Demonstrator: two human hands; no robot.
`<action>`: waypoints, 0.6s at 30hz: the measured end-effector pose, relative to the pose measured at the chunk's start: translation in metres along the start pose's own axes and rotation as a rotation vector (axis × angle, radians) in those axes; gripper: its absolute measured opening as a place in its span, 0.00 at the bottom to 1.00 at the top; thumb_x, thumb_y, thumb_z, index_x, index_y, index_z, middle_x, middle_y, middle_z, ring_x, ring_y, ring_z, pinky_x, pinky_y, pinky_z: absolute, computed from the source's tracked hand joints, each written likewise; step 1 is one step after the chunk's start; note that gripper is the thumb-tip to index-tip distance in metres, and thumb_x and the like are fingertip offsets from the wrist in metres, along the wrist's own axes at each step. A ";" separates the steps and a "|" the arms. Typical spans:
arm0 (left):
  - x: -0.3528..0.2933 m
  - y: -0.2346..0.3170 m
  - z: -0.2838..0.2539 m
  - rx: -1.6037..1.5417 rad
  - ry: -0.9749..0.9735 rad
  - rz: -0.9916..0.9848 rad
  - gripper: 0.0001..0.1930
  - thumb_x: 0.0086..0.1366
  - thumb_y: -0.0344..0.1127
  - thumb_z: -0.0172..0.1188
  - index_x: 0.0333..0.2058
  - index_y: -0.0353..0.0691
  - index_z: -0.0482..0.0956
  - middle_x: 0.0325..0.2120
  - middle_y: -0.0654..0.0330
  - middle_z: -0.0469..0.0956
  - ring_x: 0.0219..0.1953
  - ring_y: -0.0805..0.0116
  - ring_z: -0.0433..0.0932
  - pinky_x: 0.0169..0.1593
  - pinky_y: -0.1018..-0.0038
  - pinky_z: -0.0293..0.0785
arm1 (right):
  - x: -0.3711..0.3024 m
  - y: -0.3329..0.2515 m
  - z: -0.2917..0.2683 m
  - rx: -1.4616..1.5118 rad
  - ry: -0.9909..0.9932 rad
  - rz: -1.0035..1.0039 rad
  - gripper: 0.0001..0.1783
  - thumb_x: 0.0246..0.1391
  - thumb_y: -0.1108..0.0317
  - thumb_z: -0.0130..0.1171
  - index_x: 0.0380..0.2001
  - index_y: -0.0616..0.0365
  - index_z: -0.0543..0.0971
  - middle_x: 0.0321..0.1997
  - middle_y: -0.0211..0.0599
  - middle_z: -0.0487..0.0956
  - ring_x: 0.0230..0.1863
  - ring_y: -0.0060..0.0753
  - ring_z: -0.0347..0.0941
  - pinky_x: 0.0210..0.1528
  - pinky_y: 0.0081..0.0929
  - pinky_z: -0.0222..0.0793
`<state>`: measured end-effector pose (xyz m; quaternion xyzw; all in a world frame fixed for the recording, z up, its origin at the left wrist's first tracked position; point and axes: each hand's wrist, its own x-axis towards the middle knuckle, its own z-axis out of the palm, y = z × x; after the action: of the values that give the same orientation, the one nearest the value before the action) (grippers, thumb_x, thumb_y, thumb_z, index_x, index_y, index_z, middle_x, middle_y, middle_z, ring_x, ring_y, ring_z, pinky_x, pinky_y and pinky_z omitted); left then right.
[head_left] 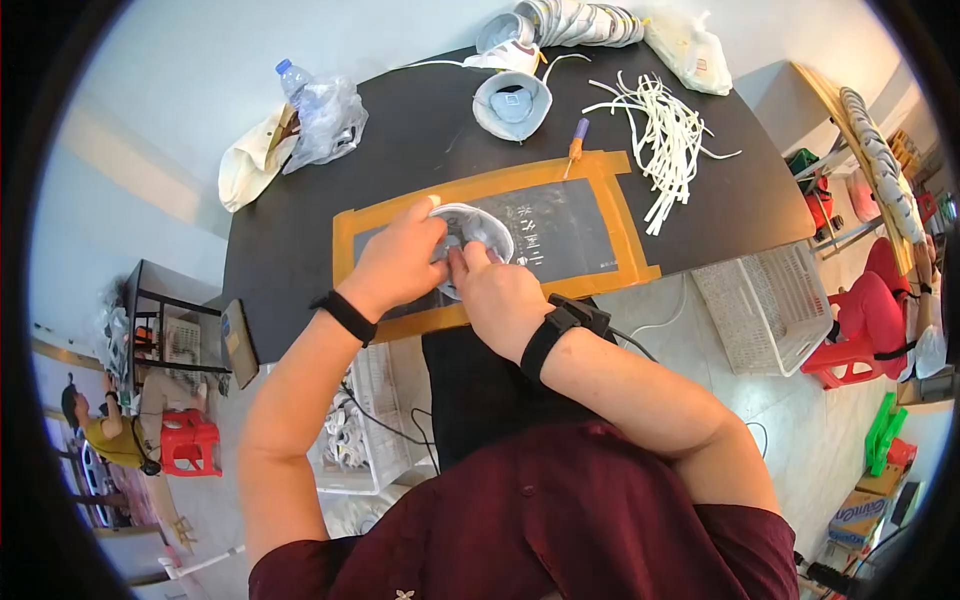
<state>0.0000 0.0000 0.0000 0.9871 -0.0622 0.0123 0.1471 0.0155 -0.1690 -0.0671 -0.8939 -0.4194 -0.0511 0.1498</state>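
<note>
A grey-and-white shoe upper (487, 218) stands near the front edge of the black table, its round opening facing up. My left hand (408, 250) grips it at the left rim, thumb and fingers closed on the edge. The fingers of my right hand (497, 290) are bent and pressed together into the opening from the near side; their tips are partly hidden inside. Beneath lies a dark mat (570, 225) bordered with orange-brown tape (612, 215). An awl-like tool with an orange and purple handle (577, 143) rests at the far edge of the tape.
White laces (660, 140) lie piled at the right. Another shoe upper (512, 105) and a nested row of them (585, 22) are at the back. A bagged bottle (325, 115) stands left. White crates (765, 315) flank my legs; people sit on red stools farther off.
</note>
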 end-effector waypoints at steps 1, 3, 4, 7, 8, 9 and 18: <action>0.002 0.003 0.001 0.056 0.017 0.025 0.12 0.52 0.33 0.66 0.35 0.37 0.77 0.56 0.47 0.70 0.53 0.49 0.73 0.51 0.58 0.75 | 0.000 -0.001 -0.001 0.019 -0.025 0.037 0.17 0.65 0.65 0.49 0.53 0.60 0.67 0.52 0.49 0.72 0.28 0.40 0.82 0.26 0.33 0.78; 0.004 0.006 0.004 0.112 0.038 0.051 0.10 0.53 0.32 0.64 0.34 0.37 0.76 0.56 0.47 0.70 0.52 0.49 0.74 0.50 0.58 0.75 | 0.000 0.000 -0.005 0.034 -0.048 0.072 0.16 0.64 0.68 0.49 0.52 0.61 0.68 0.46 0.47 0.73 0.28 0.41 0.81 0.27 0.36 0.78; 0.006 0.006 0.006 0.140 0.049 0.044 0.09 0.54 0.31 0.62 0.34 0.37 0.76 0.55 0.48 0.71 0.52 0.49 0.74 0.50 0.58 0.75 | -0.002 0.002 -0.008 -0.022 0.004 0.018 0.16 0.62 0.69 0.50 0.52 0.61 0.69 0.45 0.46 0.72 0.27 0.40 0.81 0.26 0.34 0.78; 0.004 0.001 0.011 0.137 0.080 0.034 0.07 0.56 0.30 0.61 0.34 0.36 0.77 0.52 0.49 0.73 0.52 0.50 0.74 0.49 0.58 0.76 | -0.003 0.000 -0.019 -0.096 -0.009 -0.030 0.23 0.57 0.70 0.52 0.57 0.61 0.68 0.44 0.42 0.71 0.32 0.34 0.81 0.29 0.28 0.78; 0.002 -0.002 0.012 0.106 0.104 0.026 0.06 0.57 0.30 0.60 0.33 0.37 0.77 0.51 0.49 0.73 0.51 0.50 0.74 0.49 0.58 0.76 | -0.004 -0.002 -0.020 -0.117 -0.071 -0.028 0.30 0.55 0.71 0.52 0.63 0.61 0.66 0.44 0.40 0.72 0.37 0.30 0.81 0.31 0.23 0.78; 0.002 -0.004 0.013 0.106 0.105 0.024 0.06 0.57 0.30 0.60 0.33 0.37 0.77 0.51 0.49 0.73 0.51 0.50 0.74 0.49 0.58 0.76 | -0.005 0.000 -0.020 -0.117 -0.071 -0.029 0.30 0.55 0.71 0.52 0.63 0.61 0.66 0.44 0.40 0.72 0.37 0.30 0.81 0.31 0.23 0.78; 0.001 -0.005 0.020 0.056 0.194 0.050 0.04 0.59 0.30 0.58 0.33 0.36 0.76 0.51 0.49 0.73 0.50 0.48 0.74 0.48 0.58 0.76 | -0.005 -0.004 -0.021 -0.111 -0.082 -0.003 0.32 0.52 0.71 0.54 0.63 0.61 0.66 0.44 0.40 0.72 0.32 0.33 0.81 0.31 0.24 0.78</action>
<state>0.0017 -0.0014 -0.0206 0.9831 -0.0720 0.1131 0.1244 0.0099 -0.1774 -0.0470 -0.9015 -0.4232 -0.0379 0.0828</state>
